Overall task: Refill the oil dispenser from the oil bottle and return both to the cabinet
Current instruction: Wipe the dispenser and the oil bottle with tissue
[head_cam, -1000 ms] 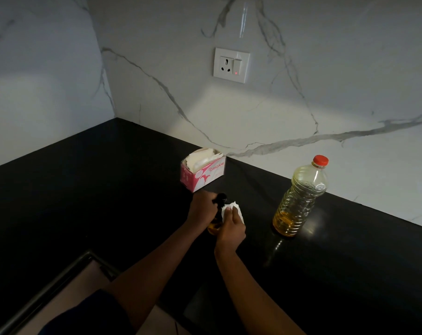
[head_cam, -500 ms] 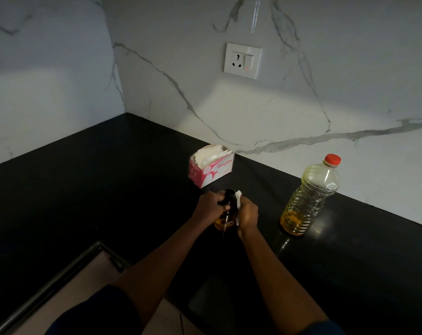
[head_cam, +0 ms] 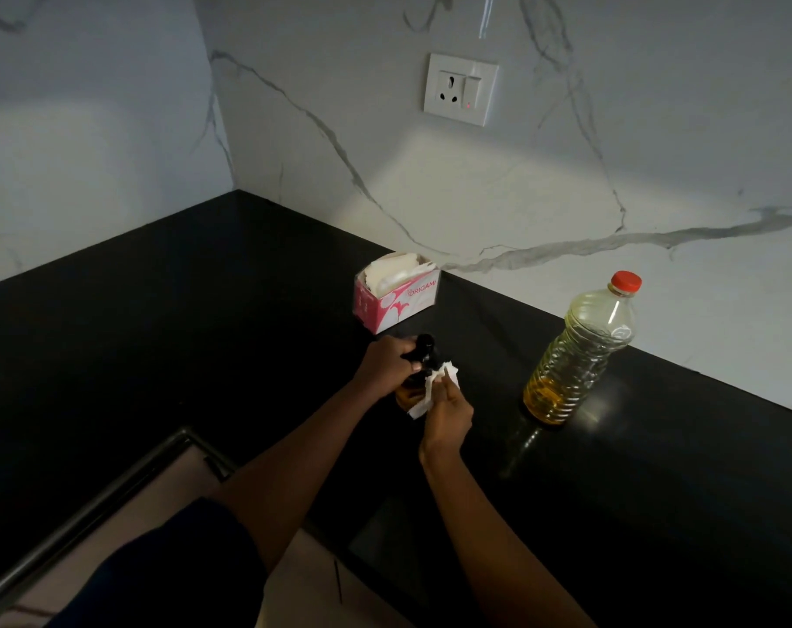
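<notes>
Oil dispenser stood on the black countertop, gripped by the left hand; the right hand pinched a white tissue against it.

head view — downward, near countertop

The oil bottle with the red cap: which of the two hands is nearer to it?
Right. The right hand is beside the oil bottle, apart from it; the left hand is farther away, on the dispenser.

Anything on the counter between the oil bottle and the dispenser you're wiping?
No. In the head view, bare black countertop separates the oil bottle from the dispenser. Only the right hand with its tissue sits beside the dispenser.
</notes>
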Motion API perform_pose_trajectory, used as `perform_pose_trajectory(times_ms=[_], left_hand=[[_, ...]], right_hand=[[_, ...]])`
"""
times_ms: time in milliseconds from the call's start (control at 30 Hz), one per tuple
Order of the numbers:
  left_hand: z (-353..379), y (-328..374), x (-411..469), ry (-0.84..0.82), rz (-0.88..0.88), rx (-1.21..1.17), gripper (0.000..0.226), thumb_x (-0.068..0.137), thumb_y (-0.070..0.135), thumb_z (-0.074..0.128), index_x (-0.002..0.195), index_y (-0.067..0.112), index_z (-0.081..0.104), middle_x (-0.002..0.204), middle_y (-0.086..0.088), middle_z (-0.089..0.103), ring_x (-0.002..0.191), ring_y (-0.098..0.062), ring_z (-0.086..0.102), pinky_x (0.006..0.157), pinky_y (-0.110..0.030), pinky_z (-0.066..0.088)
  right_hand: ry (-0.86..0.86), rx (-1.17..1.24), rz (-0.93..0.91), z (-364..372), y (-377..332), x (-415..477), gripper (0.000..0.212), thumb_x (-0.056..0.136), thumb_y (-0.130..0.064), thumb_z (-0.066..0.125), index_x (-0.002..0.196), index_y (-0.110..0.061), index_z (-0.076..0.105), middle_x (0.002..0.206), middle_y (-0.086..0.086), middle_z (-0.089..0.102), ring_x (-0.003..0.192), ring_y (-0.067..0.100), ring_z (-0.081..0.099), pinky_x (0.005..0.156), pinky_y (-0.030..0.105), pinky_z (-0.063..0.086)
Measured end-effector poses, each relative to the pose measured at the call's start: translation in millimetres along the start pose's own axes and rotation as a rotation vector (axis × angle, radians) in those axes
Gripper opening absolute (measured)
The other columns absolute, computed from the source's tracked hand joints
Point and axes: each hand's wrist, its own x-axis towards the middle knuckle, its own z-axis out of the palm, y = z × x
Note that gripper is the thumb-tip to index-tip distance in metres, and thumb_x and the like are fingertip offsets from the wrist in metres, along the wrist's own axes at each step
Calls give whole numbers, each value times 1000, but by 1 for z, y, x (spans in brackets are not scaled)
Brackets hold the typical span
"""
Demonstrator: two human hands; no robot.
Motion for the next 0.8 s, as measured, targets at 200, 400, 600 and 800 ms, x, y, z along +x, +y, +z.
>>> perform_pose_trajectory(times_ms=[200,400,600,800], left_hand=[[-1,1,2,-21,0,-14,34,91,6,53,125,10,57,120,-8,63,112,-18,59,94,-26,47],[-2,0,3,-30,13,-12,40,90,7,56,129,12,54,125,-7,61,116,-18,57,92,-23,44],[-4,0,5,-62,31,-13,43,88,5,57,130,12,53,126,-6,61,117,-18,56,91,-20,41],[-5,-4,12,-95,-8,-68,42,92,2,49,132,15,51,126,-7,59,112,-14,57,94,-24,47]], right_hand=[[-44,-121,-175,6,-17,9,30,96,-11,47,124,-12,58,100,1,67,87,12,64,82,26,52],[-63,-255,-207,4,-33,24,32,92,-10,48,63,-14,62,62,2,56,57,11,50,57,26,42],[-82,-200,-122,2,-33,27,28,92,-12,50,71,-16,68,73,4,65,73,20,62,75,38,52],[-30,-175,-174,3,-21,6,33,94,-12,52,126,-9,57,121,3,63,108,16,60,97,26,45]])
